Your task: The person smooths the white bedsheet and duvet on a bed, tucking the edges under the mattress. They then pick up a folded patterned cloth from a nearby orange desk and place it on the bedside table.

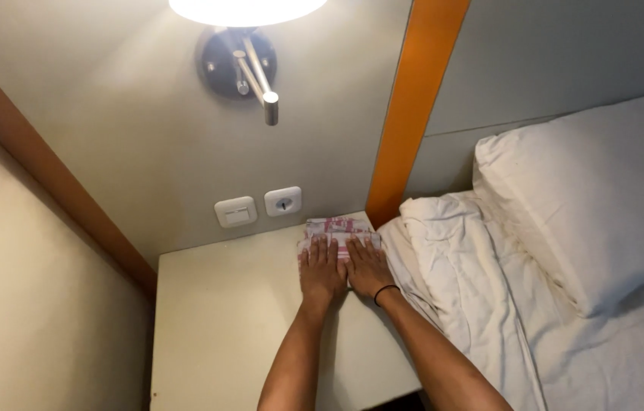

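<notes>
The folded cloth (337,231) lay at the back of the desk (223,320), just below centre frame, close to the wall and the bed's quilt (451,251). It could have slid toward the desk's right edge or come unfolded if the hands pushed unevenly, since both palms only pressed down on it rather than gripping. The left hand (320,270) lay flat, fingers (316,250) stretched and together, tips on the cloth's near edge. The right hand (368,268) did likewise, fingers extended over the cloth, grasping nothing. A dark band ringed the right wrist.
</notes>
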